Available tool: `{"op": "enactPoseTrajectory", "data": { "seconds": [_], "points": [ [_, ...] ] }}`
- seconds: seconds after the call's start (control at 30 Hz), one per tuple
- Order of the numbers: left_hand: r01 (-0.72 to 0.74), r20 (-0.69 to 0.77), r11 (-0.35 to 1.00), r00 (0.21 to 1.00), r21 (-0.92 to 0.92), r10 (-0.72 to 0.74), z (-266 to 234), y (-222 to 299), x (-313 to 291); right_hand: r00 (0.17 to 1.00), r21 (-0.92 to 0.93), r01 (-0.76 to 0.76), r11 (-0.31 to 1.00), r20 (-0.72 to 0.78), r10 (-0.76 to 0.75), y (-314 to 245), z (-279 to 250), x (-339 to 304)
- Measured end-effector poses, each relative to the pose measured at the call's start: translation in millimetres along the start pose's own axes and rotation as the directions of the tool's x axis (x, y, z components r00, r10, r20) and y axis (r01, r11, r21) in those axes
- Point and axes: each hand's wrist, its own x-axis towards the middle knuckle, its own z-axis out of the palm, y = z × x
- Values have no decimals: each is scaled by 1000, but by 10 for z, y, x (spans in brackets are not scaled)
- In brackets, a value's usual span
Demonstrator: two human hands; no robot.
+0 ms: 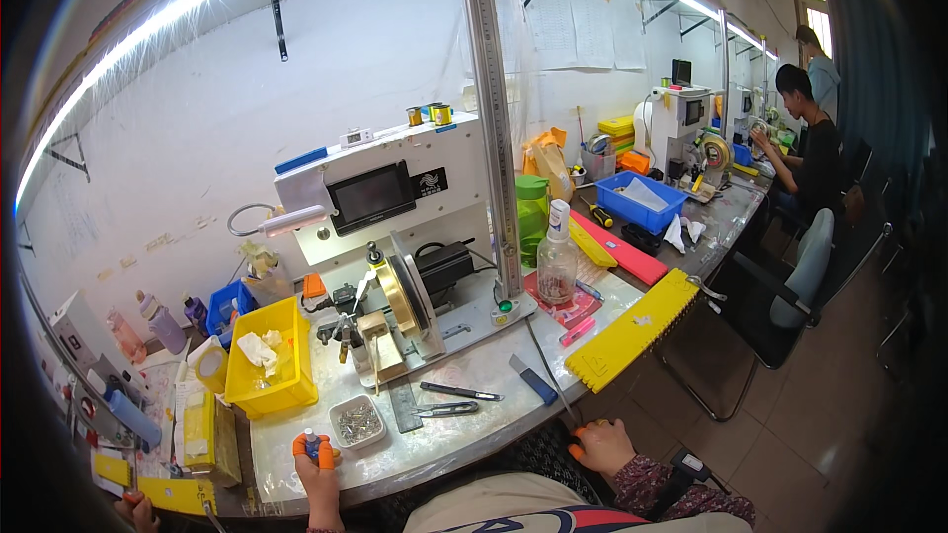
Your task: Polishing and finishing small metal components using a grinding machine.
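Note:
My left hand, with orange finger covers on its fingertips, is closed round a small blue thing with a greyish top, at the bench's front edge. Just beyond it stands a white square dish of small metal pieces. My right hand, also with orange finger covers, is curled at the front edge, further right. A dark cord runs down from the machine toward it; what its fingers hold, if anything, is hidden. Between the hands lie two utility knives, a steel rule and a blue-handled knife.
A white machine with a brass-coloured wheel and an upright metal post stands behind. Left is a yellow bin; right are a clear bottle and a yellow toothed board. Another person's hand shows lower left; co-workers work far right.

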Motion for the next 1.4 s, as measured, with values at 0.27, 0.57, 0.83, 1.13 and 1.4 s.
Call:
{"op": "enactPoseTrajectory", "data": {
  "seconds": [0.27, 0.57, 0.83, 1.13, 1.4],
  "points": [
    [-6, -15, 1000, 1000, 7, 6, 5, 20, -15, 1000, -9, 3, 1000, 11, -3, 12, 23, 5],
    [-6, -9, 1000, 1000, -6, 6, 2, 13, -12, 1000, 7, -2, 1000, 21, 2, 3, -7, 4],
    [-3, -8, 1000, 1000, -26, 3, -11, -24, 6, 1000, 8, 1, 1000, 22, -1, -2, -5, 11],
    [-7, -11, 1000, 1000, -20, 7, -3, 3, -8, 1000, -1, 6, 1000, 5, -6, 4, 11, 4],
    [-10, -8, 1000, 1000, -19, 10, -4, -17, 0, 1000, -5, 14, 1000, -13, -14, 1, 6, 1]
  ]
}}
